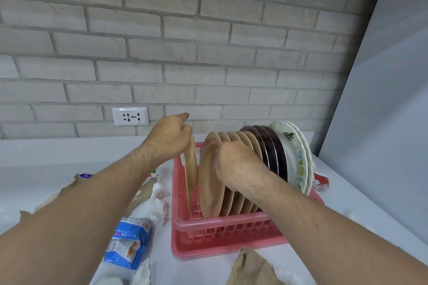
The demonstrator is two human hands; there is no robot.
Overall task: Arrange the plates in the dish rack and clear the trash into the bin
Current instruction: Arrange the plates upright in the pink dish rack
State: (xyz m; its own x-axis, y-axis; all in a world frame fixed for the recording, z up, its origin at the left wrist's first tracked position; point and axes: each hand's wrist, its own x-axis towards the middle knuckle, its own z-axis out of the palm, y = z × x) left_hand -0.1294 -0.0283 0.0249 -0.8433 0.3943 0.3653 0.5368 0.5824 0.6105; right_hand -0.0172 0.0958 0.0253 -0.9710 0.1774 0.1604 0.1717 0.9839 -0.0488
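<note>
A pink plastic dish rack (222,233) stands on the white counter with several plates upright in it. My left hand (170,137) grips the top edge of a tan plate (191,171) at the rack's left end. My right hand (236,166) holds the rim of the nearest tan plate (209,185) in the row. Behind it stand more tan plates, dark maroon plates (273,148) and white floral plates (296,157). Trash lies around the rack: a blue snack wrapper (129,242), crumpled white tissues (159,201) and a brown paper bag (250,268).
A grey brick wall with a white power socket (130,116) rises behind the counter. A pale panel (382,111) closes the right side. A red-and-white wrapper (320,181) lies right of the rack, and more scraps sit under my left forearm.
</note>
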